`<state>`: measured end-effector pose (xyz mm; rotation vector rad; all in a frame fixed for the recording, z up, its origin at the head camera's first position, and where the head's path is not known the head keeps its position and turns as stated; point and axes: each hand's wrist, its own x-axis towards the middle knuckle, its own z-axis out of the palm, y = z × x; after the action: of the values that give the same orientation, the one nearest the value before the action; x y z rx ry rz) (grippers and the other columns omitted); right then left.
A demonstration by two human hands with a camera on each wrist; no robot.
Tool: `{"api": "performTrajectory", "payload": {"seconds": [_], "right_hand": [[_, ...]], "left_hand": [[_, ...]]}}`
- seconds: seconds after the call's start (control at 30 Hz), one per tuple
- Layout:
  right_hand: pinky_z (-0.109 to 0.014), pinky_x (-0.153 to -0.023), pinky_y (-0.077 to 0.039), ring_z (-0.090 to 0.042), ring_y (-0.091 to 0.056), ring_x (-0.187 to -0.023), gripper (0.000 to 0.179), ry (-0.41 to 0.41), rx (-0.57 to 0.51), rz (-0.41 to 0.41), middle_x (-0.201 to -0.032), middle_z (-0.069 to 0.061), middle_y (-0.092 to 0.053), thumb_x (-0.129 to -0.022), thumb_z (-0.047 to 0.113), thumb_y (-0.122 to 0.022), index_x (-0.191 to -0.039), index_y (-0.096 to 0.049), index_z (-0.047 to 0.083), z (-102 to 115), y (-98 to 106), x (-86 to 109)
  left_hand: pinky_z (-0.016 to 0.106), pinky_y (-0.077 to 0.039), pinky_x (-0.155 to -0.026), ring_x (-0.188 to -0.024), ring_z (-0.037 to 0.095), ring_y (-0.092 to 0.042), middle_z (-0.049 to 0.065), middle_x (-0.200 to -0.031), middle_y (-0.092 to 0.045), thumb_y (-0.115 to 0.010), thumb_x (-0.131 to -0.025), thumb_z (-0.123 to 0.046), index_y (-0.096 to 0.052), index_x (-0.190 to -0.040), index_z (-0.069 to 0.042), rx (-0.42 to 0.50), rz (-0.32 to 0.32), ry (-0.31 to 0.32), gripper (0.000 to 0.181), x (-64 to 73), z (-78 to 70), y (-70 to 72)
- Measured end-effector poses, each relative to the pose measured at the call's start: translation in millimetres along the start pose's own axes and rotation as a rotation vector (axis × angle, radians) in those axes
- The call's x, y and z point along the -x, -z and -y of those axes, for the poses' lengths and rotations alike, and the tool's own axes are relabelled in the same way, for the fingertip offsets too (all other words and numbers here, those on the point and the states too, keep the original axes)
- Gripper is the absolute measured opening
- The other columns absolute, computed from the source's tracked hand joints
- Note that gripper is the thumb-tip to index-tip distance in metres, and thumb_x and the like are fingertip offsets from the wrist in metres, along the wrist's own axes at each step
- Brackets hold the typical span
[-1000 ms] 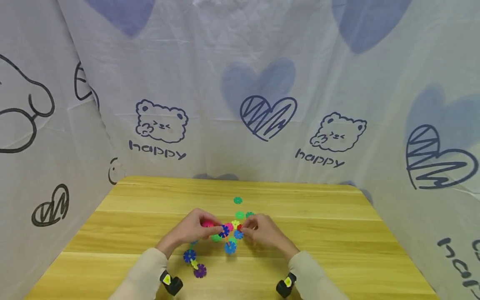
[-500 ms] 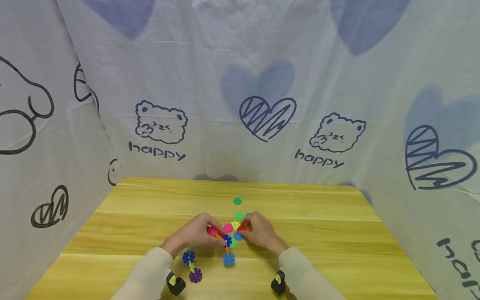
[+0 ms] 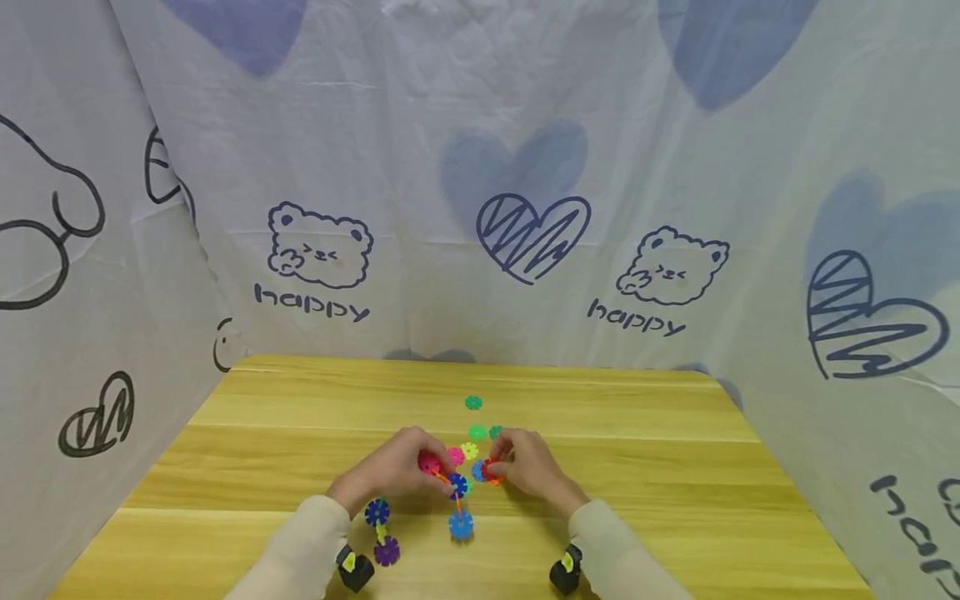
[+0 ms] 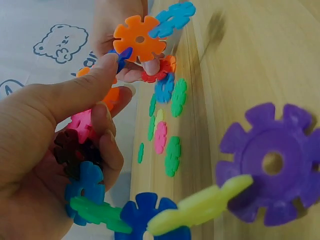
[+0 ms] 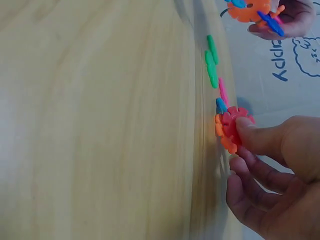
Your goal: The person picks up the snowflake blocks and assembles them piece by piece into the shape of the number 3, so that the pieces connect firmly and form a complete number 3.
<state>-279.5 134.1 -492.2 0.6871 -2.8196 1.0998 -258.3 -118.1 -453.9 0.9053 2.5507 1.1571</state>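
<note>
My left hand grips a chain of interlocking snowflake discs. In the left wrist view its thumb and finger pinch near a dark blue disc, beside an orange disc and a light blue disc at that end. From the palm the other end trails through pink, dark, blue, green and yellow discs to a purple disc. My right hand pinches a red disc between thumb and fingers, an orange disc close behind it. The two hands are apart, low over the table.
Loose discs lie on the wooden table between and beyond the hands: several green ones, such as the far green disc, a pink disc, a yellow disc and a blue disc. A printed cloth surrounds the table.
My left hand has shifted slightly right, and the chain's light blue end has swung lower toward me. My right hand has moved a little back with the red disc; orange now shows under it.
</note>
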Motion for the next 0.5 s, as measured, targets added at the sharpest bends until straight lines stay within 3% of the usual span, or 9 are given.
{"api": "performTrajectory", "payload": {"seconds": [0.27,0.5], "right_hand": [[-0.021,-0.057,-0.049,-0.008,-0.057,-0.066,0.012,-0.052,-0.091,0.069,-0.085,-0.003,-0.069,-0.092,0.012,-0.077,-0.085,-0.07,0.007,6.2,14.9,4.3],[-0.021,-0.06,-0.053,-0.005,-0.058,-0.063,0.006,0.048,-0.204,0.15,-0.087,-0.007,-0.072,-0.094,0.013,-0.076,-0.093,-0.073,0.008,22.1,27.6,6.1]], "left_hand": [[0.02,-0.049,-0.057,-0.064,0.005,-0.057,-0.007,-0.082,-0.074,-0.089,-0.08,-0.014,-0.083,-0.085,-0.018,0.009,0.026,0.005,0.009,-1.6,-1.7,1.3],[0.02,-0.051,-0.057,-0.062,0.004,-0.06,-0.006,-0.081,-0.077,-0.089,-0.081,-0.015,-0.083,-0.085,-0.015,-0.006,0.052,-0.02,0.007,-3.7,-5.1,2.5]]}}
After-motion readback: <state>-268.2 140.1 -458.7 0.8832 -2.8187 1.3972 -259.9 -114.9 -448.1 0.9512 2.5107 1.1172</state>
